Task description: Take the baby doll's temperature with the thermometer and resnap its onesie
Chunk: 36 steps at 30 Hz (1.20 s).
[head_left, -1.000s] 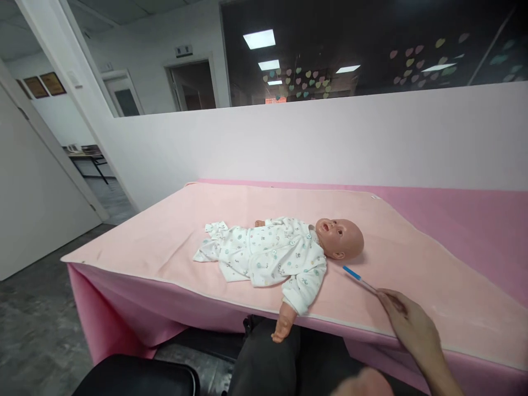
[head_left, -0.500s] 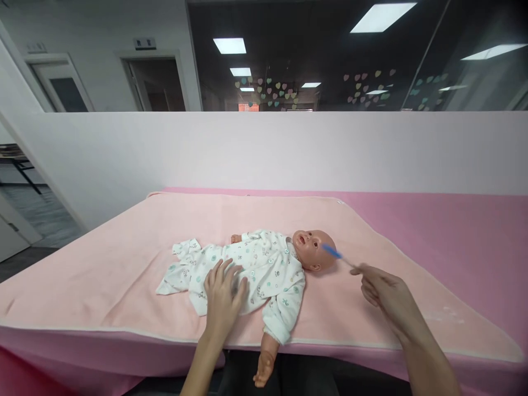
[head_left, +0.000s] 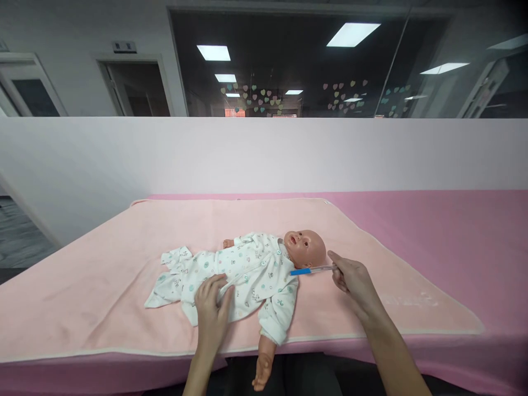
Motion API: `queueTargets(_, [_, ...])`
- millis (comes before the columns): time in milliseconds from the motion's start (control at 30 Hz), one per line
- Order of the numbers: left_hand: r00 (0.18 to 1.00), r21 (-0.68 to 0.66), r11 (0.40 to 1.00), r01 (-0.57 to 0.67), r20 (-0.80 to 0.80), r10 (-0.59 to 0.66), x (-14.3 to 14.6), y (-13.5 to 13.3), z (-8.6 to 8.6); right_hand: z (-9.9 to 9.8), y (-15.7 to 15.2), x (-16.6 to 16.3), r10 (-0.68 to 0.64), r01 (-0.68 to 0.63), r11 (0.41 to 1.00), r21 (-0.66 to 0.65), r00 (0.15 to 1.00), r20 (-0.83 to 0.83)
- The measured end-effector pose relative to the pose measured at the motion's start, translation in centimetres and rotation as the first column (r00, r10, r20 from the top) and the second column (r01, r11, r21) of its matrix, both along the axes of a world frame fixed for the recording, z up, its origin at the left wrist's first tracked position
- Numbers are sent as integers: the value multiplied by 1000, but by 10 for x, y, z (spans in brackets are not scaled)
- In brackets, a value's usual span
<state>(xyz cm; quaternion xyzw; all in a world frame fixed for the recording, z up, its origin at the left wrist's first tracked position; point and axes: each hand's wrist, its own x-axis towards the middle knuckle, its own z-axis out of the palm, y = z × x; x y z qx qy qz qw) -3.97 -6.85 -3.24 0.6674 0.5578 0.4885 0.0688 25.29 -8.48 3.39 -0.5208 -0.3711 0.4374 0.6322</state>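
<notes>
A baby doll [head_left: 306, 248] lies on its back in a white patterned outfit [head_left: 247, 275], its head to the right. My left hand [head_left: 212, 308] rests at the near side of the outfit, over the lower body, thumb and fingers apart. Between the thumb and fingers of my right hand [head_left: 355, 283] is a slim clear stick with a blue end, which looks like a thermometer [head_left: 301, 271]. Its blue end points left, over the doll's near shoulder and just below the head. Whether it touches the cloth I cannot tell. One doll arm [head_left: 263, 363] hangs past the near edge.
Under the doll is a peach blanket [head_left: 103, 264] with a pale border, spread over a pink table cover [head_left: 454, 236]. Behind stands a low white wall [head_left: 264, 154] with a dark window [head_left: 289, 66] above it.
My right hand has moved left, bringing the blue end from beside the doll's forehead to its shoulder. My left hand has shifted slightly left and down in the picture. The view has turned a little right.
</notes>
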Motion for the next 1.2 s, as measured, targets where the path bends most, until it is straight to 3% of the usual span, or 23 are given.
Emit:
queueTargets(133, [947,-85,994,-62,310,86,-6,-2,-6,-4,6,-4,50,-53,998,-35,996,-75])
queueTargets(367, [915,-154,981,-120,366,169,-5,1,-5,-2,9,-3,-11,9,996,-84,1000,-29])
queueTargets(467, [925,-135,984,-116,347,156,-6,1,-5,-2,12,0,-8,8,999,-46,1000,-1])
queueTargets(767, [961,-133,982,-134,226,161,-12,5,-9,-4,16,6,-120,152,987,-58,921,370])
queueTargets(867, [968,-115,982,-148,185,167,-11,5,-8,-1,12,2,-61,93,994,-61,917,395])
queueTargets(933, [972,-40,980,-195,128,198,-6,1,-4,-4,9,1,-35,59,997,-57,936,350])
queueTargets(1000, [970,170,955,-242,43,238,3,-6,5,-15,5,5,-48,75,995,-70,944,326])
queueTargets(1033, [970,305,924,-229,-3,241,9,-8,11,-23,3,9,-73,110,990,-89,937,341])
queueTargets(1100, [984,489,871,-56,-119,130,28,-10,26,-40,-1,19,-105,178,974,-138,899,424])
queueTargets(1200, [934,432,860,272,-333,-128,65,5,49,-62,-6,35,-117,273,952,-136,738,665])
